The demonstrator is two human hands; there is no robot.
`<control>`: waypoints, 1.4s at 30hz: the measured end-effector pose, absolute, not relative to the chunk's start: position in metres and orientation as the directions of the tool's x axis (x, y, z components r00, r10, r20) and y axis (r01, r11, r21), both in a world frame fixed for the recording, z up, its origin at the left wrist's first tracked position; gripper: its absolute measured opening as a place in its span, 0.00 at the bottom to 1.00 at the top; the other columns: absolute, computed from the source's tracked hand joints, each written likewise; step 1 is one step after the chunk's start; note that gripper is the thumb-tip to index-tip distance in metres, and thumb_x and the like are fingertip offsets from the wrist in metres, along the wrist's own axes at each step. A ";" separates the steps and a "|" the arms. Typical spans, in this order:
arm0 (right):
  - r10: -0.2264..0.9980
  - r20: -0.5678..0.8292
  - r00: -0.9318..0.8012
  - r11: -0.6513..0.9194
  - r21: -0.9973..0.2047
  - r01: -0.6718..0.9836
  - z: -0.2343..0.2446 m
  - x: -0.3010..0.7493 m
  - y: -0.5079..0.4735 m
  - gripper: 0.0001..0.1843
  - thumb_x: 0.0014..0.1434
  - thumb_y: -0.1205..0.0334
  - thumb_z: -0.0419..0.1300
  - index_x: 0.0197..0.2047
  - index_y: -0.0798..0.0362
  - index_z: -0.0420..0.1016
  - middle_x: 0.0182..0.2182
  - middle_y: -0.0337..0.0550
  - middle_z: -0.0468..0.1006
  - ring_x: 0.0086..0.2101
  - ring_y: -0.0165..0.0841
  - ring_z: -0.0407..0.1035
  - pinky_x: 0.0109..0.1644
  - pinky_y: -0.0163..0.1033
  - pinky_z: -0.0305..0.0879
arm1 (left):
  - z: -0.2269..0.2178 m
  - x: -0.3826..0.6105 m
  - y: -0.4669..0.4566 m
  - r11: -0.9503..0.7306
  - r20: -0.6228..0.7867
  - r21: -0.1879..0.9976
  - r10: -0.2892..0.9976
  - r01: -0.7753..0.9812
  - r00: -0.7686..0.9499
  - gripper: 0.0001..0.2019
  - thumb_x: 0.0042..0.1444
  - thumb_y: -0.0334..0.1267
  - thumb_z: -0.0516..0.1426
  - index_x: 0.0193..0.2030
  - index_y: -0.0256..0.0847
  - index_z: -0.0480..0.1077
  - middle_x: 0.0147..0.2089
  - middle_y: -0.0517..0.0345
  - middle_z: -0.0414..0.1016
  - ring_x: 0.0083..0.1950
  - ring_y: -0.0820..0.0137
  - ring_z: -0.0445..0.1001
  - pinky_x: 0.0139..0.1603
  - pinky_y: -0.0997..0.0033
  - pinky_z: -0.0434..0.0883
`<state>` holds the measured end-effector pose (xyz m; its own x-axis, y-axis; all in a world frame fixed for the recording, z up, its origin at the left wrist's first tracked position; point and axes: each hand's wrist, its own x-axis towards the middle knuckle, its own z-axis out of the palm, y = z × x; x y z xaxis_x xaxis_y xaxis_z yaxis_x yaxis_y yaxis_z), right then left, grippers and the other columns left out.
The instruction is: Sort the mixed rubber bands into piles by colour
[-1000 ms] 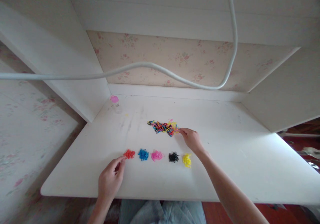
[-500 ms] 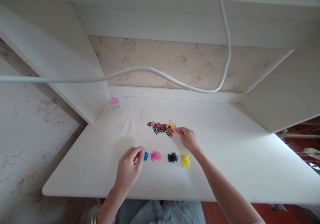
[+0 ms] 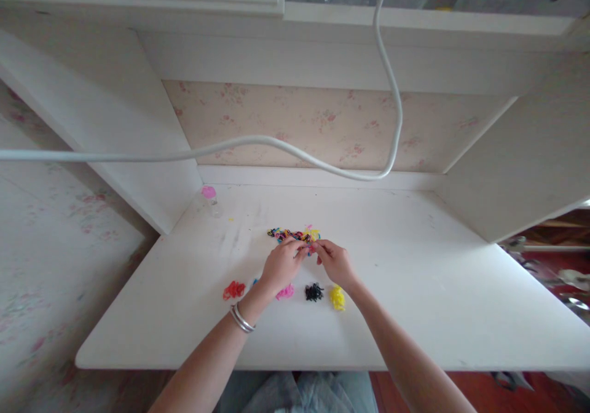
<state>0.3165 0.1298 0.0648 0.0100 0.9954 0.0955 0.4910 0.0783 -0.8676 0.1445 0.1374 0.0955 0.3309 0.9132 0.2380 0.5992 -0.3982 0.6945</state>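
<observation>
Small mixed-colour rubber bands lie in a heap [image 3: 288,235] in the middle of the desk. My left hand [image 3: 283,264] reaches over the heap's near edge, its fingers closed together; what its tips pinch is too small to make out. Close beside it, my right hand [image 3: 335,262] pinches at a reddish rubber band at the heap's right end. Nearer to me are sorted piles in a row: red bands [image 3: 234,290], pink bands [image 3: 286,291], black bands [image 3: 314,292] and yellow bands [image 3: 337,298]. My left wrist and hand mostly cover the blue bands [image 3: 255,282].
A clear little bottle with a pink cap [image 3: 209,192] stands at the desk's back left corner. A white cable [image 3: 258,140] hangs across the view above the white desk [image 3: 415,314]. Side panels and an overhead shelf enclose the back.
My left hand has moved right and away from me, from beside the blue pile to the mixed heap, uncovering the red pile. My right hand remains at the heap. The view has tilted slightly up.
</observation>
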 end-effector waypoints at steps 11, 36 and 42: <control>0.998 0.009 -0.065 0.019 -0.988 0.154 0.059 0.309 0.129 0.20 0.56 0.44 0.57 0.37 0.54 0.75 0.25 0.39 0.75 0.26 0.29 0.71 0.30 0.34 0.66 | 0.086 0.147 0.141 -0.386 0.250 0.728 0.919 0.566 0.305 0.11 0.59 0.40 0.52 0.39 0.41 0.74 0.39 0.55 0.75 0.41 0.71 0.72 0.44 0.70 0.68; 0.972 -0.079 0.222 -0.088 -0.996 0.033 0.059 0.309 0.134 0.20 0.46 0.49 0.64 0.38 0.54 0.75 0.28 0.41 0.78 0.18 0.25 0.64 0.19 0.31 0.59 | 0.082 0.128 0.119 -0.287 0.205 0.712 0.958 0.641 0.201 0.12 0.60 0.41 0.51 0.37 0.42 0.74 0.38 0.56 0.75 0.36 0.73 0.72 0.40 0.72 0.68; 0.981 -0.038 0.189 -0.103 -0.932 0.348 0.041 0.320 0.143 0.15 0.51 0.51 0.60 0.38 0.51 0.78 0.30 0.40 0.80 0.18 0.26 0.67 0.24 0.34 0.64 | 0.081 0.102 0.096 -0.253 0.205 0.630 0.966 0.734 0.157 0.13 0.61 0.44 0.50 0.36 0.43 0.74 0.38 0.57 0.75 0.37 0.71 0.73 0.39 0.72 0.68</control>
<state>0.3199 0.1427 0.0410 0.1891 0.9812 -0.0381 0.3484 -0.1033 -0.9316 0.1022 0.0957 0.0811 0.1570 0.9662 0.2047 0.7341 -0.2528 0.6302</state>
